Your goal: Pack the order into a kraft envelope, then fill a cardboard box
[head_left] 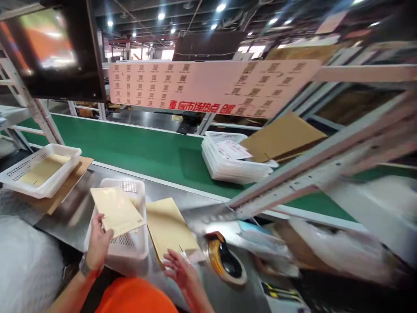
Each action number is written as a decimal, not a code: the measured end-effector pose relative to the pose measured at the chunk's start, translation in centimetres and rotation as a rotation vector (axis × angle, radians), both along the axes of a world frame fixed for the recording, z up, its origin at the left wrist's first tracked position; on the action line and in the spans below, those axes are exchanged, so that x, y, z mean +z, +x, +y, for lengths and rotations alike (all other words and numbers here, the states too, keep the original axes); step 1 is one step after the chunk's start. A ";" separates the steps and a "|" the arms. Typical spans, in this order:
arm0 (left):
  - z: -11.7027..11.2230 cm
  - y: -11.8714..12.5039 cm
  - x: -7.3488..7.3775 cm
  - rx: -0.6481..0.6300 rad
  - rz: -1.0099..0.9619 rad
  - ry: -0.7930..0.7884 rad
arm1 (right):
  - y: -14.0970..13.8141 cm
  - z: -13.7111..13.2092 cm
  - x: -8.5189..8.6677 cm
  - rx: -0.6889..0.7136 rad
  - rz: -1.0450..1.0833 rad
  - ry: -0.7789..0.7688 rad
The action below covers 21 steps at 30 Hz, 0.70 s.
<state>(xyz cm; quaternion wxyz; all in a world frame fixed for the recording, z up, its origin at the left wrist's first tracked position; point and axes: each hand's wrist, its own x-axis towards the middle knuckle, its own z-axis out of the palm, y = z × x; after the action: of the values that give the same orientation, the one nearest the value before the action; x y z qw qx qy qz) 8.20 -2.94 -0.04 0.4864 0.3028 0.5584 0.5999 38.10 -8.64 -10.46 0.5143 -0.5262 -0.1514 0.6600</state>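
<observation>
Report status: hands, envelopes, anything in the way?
Left hand gripping yellow envelope over white basket. Right hand at lower edge of second envelope, contact unclear. Tape dispenser close to right hand, possible snag.

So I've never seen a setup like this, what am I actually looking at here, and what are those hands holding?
There's no machine doing the handling: these are a person's bare hands, seen by a camera worn on the head, looking forward and down. The left hand holds a flat tan packet over a white basket on a metal table. The right hand is at the near end of a tan envelope; I can't tell whether it grips it. To the right lies what looks like a tape dispenser. Beyond the table runs a green belt, with stacked white baskets on it.
</observation>
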 end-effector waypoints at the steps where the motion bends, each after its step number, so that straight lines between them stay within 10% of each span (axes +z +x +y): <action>1: -0.6 2.2 -0.2 -0.093 -0.012 0.036 | -1.1 0.1 1.2 0.053 0.110 0.055; 5: -2.4 10.2 -2.6 -0.650 0.058 0.127 | -1.9 1.0 4.5 -0.240 0.145 0.173; 10: -0.3 13.4 -9.1 -1.142 0.883 0.352 | 5.0 -2.8 1.7 -0.666 -0.187 0.086; 15: 2.5 11.8 -15.0 -1.202 1.621 0.134 | 9.4 -11.3 -3.6 -0.763 -0.355 -0.146; 21: 4.0 11.4 -16.5 -1.005 1.740 0.151 | 7.7 -16.4 -7.4 -0.751 -0.313 -0.209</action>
<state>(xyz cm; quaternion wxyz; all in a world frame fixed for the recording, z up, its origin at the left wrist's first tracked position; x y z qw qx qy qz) 19.61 1.03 -16.57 0.0858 0.8660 0.4875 -0.0707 45.82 -24.99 -17.88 0.6338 -0.6881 0.0422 0.3507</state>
